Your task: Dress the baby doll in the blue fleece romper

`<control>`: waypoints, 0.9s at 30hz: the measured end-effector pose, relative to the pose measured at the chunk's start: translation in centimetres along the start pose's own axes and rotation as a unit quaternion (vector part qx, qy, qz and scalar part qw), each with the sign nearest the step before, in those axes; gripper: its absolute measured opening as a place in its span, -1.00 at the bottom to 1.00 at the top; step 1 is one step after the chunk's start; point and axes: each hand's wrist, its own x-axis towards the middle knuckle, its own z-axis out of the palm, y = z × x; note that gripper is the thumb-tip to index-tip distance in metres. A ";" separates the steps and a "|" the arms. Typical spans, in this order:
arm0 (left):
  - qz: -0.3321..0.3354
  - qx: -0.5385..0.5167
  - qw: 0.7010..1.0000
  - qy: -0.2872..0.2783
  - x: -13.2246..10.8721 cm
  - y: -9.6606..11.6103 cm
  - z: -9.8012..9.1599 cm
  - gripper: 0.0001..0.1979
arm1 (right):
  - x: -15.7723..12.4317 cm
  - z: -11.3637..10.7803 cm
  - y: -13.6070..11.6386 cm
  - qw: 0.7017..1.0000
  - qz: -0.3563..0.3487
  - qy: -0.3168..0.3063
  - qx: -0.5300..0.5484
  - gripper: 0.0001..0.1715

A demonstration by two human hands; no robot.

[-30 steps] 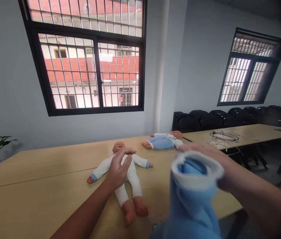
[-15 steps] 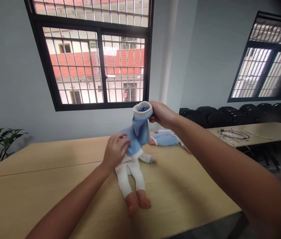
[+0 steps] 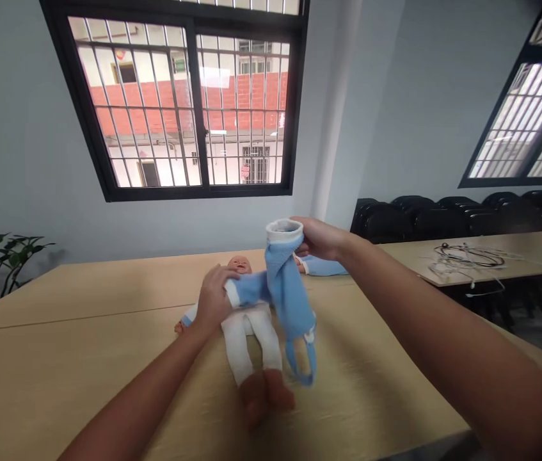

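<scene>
A pair of light-blue doll overalls (image 3: 290, 291) with white cuffs hangs in the air, its shoulder straps dangling at the lower end. My right hand (image 3: 319, 237) is closed on one leg by its cuff, which faces upward. At the white cuff of the other leg, my left hand (image 3: 215, 296) has its fingers bent round the fabric. Beneath lies a baby doll (image 3: 249, 333) on its back on the table, in white pants and a white top with a blue cuff, bare feet toward me. My left hand and the overalls hide much of its upper body.
Behind my right hand, a second blue-clothed doll (image 3: 323, 266) lies partly hidden on the wooden table (image 3: 107, 358). Tangled cables (image 3: 472, 256) rest on another table at right, with black chairs (image 3: 409, 218) behind. A plant (image 3: 4, 262) stands at left.
The overalls have come down and straightened, and their straps now show hanging. My left hand has gone from loose fingers beside the fabric to holding a cuff. The doll's head has come into view.
</scene>
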 end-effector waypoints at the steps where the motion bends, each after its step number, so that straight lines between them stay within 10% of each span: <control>1: -0.094 -0.081 0.992 0.025 1.1 0.1 0.0 -0.83 | 0.4 -0.9 0.6 1.000 0.019 0.016 -0.006 -0.72; 4: -0.256 -0.215 0.939 0.083 5.0 0.6 -0.6 -0.68 | 1.7 -3.1 1.3 0.996 0.019 0.091 -0.011 -0.74; 9: -0.187 -0.219 0.953 0.095 6.6 3.4 -4.4 -0.67 | 0.3 -3.7 0.0 0.993 -0.102 0.045 -0.036 -0.68; 14: -0.006 -0.029 0.990 -0.136 -0.7 7.1 -9.1 -0.70 | -7.4 -1.2 1.8 0.977 -0.013 -0.023 -0.213 -0.48; 20: -0.045 -0.036 0.859 -0.509 -9.8 8.2 -9.0 -0.48 | -12.9 4.3 8.8 0.878 0.243 -0.218 -0.349 -0.52; 23: -0.046 -0.072 0.832 -0.548 -10.5 6.9 -7.8 -0.24 | -10.2 5.7 12.8 0.875 0.132 -0.111 -0.452 -0.57; 27: -0.056 -0.027 0.873 -0.484 -9.0 4.1 -6.0 -0.38 | -3.7 5.2 17.9 0.834 0.041 0.006 -0.550 -0.53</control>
